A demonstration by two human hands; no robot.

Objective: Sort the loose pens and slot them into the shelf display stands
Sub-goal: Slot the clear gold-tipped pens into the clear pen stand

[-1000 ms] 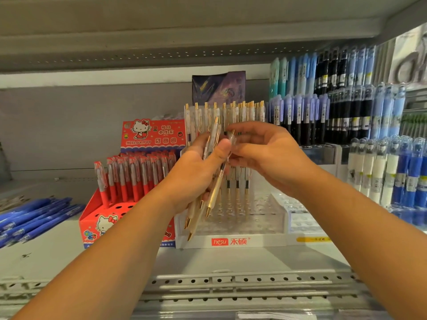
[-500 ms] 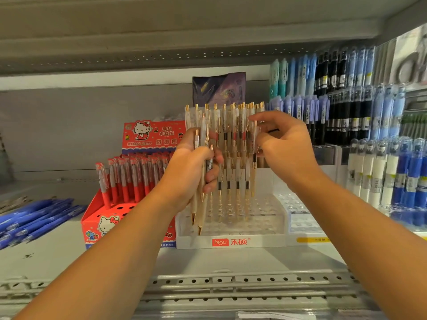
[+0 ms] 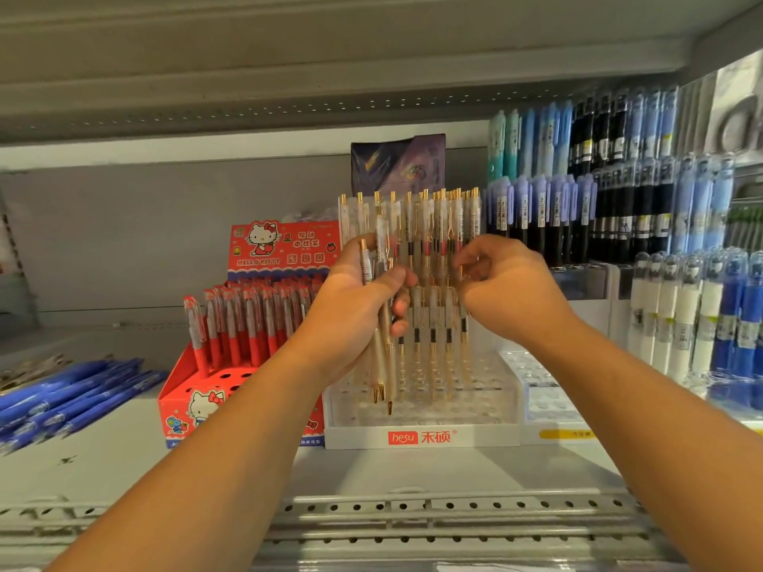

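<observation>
My left hand (image 3: 351, 315) is just in front of the clear stand (image 3: 421, 438). Its grip is clamped round a small bundle of gold pens (image 3: 382, 365), with the thumb pressed across the barrels. The bundle is held nearly upright, tips down, over the stand's front rows of holes.

My right hand (image 3: 512, 295) is level with the left, in front of the stand's right half. Its fingers are curled in at the standing pens (image 3: 437, 225) that fill the stand's rear rows. I cannot tell whether that grip pinches one of them or only touches it.

A red box (image 3: 177, 406) sits against the stand's left side and holds upright red pens (image 3: 247, 324). Further left of the stand, blue pens (image 3: 70, 398) lie flat on the shelf (image 3: 413, 468). To the stand's right are racks of blue and black pens (image 3: 578, 208), and lower down, white and blue pens (image 3: 681, 319). A dark purple packet (image 3: 398, 163) stands behind the stand.
</observation>
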